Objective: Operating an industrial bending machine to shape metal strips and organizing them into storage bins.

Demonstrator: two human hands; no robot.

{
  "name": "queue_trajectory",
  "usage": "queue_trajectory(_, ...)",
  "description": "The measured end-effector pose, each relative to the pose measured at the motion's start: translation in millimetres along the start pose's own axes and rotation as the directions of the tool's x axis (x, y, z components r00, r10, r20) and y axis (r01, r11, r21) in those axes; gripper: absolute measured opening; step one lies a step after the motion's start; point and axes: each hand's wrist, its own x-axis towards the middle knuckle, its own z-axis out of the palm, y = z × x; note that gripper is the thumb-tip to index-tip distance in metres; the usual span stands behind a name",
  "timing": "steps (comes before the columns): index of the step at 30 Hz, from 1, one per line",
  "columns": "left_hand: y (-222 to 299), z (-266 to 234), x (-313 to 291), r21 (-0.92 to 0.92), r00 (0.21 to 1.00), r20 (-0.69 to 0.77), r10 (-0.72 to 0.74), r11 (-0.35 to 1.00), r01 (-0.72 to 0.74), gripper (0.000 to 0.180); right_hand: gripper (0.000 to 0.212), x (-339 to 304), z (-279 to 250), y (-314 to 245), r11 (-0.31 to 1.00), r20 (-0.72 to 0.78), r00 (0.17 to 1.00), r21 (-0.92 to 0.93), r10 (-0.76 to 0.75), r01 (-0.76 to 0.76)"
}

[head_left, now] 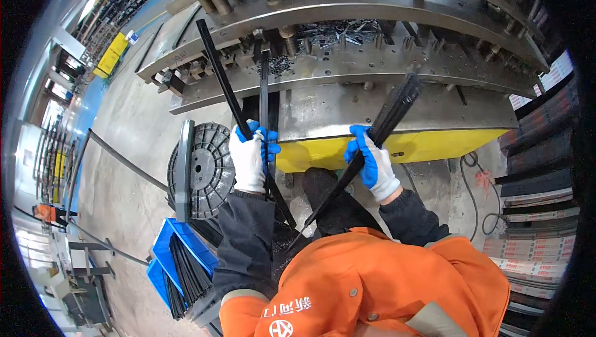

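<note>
In a white glove with blue fingers, my left hand (249, 157) is closed on a long black strip (218, 67), which slants up to the left. A second dark strip (264, 88) runs straight from the press to the same hand; whether the fingers also grip it I cannot tell. Gloved alike, my right hand (375, 162) is wrapped round a bundle of black strips (392, 110) that leans up to the right. The lower ends of the held strips come close together above my lap. Ahead is the metal press (397, 70), with its plates one above another.
Metal scraps (341, 31) lie on the press's lower plate. A yellow-faced block (447, 149) stands below it. Left of me are a black reel (202, 169) and blue bins (162, 247) holding black strips. Stacked strips (537, 213) line the right side, near a floor cable (470, 203).
</note>
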Motion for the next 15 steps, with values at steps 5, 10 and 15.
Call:
queue_trajectory(5,14,-4,-2,0.008,1.0,0.021,-0.017,1.0,0.017,0.014,0.029,18,21,0,0.99,0.101,0.989,0.079,0.106,-0.114)
queue_trajectory(10,0,-7,-21,0.041,0.997,0.059,0.056,0.997,-0.058,0.014,0.031,27,36,9,0.978,0.208,0.966,0.104,0.155,-0.179)
queue_trajectory(15,-12,-20,-77,0.133,0.977,0.208,-0.049,0.991,0.022,0.023,0.031,27,55,10,0.977,0.184,0.966,0.082,0.179,-0.197)
